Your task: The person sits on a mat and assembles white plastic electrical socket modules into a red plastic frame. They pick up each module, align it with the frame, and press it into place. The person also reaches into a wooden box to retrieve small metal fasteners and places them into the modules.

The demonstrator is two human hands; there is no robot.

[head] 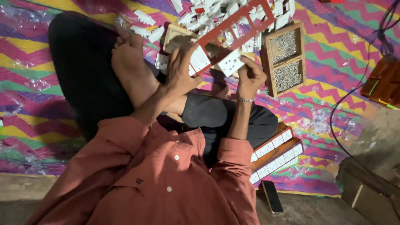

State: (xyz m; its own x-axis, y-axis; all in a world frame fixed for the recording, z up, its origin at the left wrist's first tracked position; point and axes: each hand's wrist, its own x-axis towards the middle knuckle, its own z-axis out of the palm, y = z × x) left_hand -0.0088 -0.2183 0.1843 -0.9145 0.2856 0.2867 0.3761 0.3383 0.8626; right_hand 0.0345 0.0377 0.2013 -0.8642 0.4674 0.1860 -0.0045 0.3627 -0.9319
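Left of centre in the frame, the left hand point(180, 68) is gripping the lower end of a long red plastic frame with rectangular openings point(243, 25), fingers wrapped over a white switch module point(199, 59) already seated there. Just to the right, the right hand point(251, 77) is pinching a white socket module point(230, 63) with narrowed fingers, holding it against the next opening. The openings farther up look unfilled, so most of the fitting seems left to do. The frame's long axis is running diagonally, from the hands to the upper right. Further right, a wooden two-compartment box of screws point(285, 58) is sitting on the zigzag-patterned mat point(333, 54).
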